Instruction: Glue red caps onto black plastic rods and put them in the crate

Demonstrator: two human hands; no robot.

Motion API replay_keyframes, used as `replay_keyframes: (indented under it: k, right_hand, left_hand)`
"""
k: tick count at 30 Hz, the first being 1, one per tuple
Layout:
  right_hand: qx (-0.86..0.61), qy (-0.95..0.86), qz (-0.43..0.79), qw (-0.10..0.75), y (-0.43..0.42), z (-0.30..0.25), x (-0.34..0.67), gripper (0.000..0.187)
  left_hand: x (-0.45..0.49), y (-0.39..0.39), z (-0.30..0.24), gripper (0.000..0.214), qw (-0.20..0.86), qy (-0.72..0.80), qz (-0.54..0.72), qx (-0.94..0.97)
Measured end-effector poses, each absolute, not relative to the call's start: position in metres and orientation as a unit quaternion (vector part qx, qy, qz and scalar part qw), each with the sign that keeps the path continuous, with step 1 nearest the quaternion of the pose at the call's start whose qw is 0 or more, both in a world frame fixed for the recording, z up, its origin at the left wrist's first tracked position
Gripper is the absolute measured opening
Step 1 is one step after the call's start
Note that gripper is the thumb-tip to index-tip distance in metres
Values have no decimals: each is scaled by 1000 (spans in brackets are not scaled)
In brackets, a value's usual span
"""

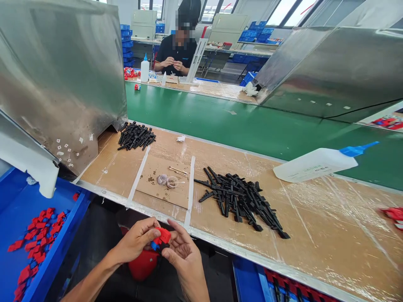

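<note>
A small red, blue and black plastic piece (163,235) is held off the near edge of the tabletop (302,209), on the person's side. The left hand (137,239) has a firm pinch grip on its red block; the right hand (185,253) is looser, fingers spread and thumb against the black part, and I cannot tell whether its fingers grasp anything behind.

This piece looks partway through assembly. Seemingly left to do are the loose black parts in a near heap (236,195) and a far heap (136,136), plus red-and-blue pieces (40,235) in the left blue bin (12,197). Red pieces with black parts (283,287) at lower right are probably done.

The white bottle (305,167) carries faint print, and the co-worker's dark shirt (166,52) small blue lettering; neither is legible.
</note>
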State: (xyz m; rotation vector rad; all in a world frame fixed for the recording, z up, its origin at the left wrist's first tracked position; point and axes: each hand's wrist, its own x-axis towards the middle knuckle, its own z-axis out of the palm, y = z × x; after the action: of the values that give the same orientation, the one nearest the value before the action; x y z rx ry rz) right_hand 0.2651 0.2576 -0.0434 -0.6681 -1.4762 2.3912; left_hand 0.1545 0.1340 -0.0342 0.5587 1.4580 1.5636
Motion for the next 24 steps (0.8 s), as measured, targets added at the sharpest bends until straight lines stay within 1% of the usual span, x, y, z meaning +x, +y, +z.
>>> replay_keyframes:
  k: [2, 3, 5, 8, 11, 13, 15, 17, 20, 24]
  right_hand:
    - [-176, -530, 824, 99, 258, -46, 266, 71]
    - [-152, -546, 819, 89, 258, -48, 267, 72]
    - [-124, -575, 805, 85, 257, -49, 269, 69]
    - [-119, -594, 790, 94, 257, -50, 273, 63]
    - [-127, -610, 775, 102, 259, -49, 275, 60]
    - [-146, -601, 773, 141, 261, -48, 277, 55]
    - [-168, -575, 781, 177, 263, -46, 277, 53]
    - [-188, -556, 788, 184, 264, -43, 278, 52]
    - [-198, -550, 792, 173, 265, -39, 279, 50]
    - [-192, -544, 799, 168, 267, -35, 280, 51]
  left_hand:
    - [153, 135, -37, 48, 478, 557, 642, 222]
    - [153, 135, -38, 50, 485, 551, 641, 223]
    - [152, 135, -39, 51, 500, 545, 636, 223]
    - [153, 135, -38, 47, 519, 539, 626, 221]
    - [157, 135, -33, 43, 496, 544, 639, 222]
    - [160, 134, -28, 41, 459, 564, 641, 246]
    - [163, 130, -23, 43, 415, 606, 610, 298]
    - [166, 127, -18, 46, 384, 652, 555, 346]
    - [169, 122, -14, 52, 382, 683, 504, 366]
    - [172, 121, -11, 51, 399, 700, 463, 369]
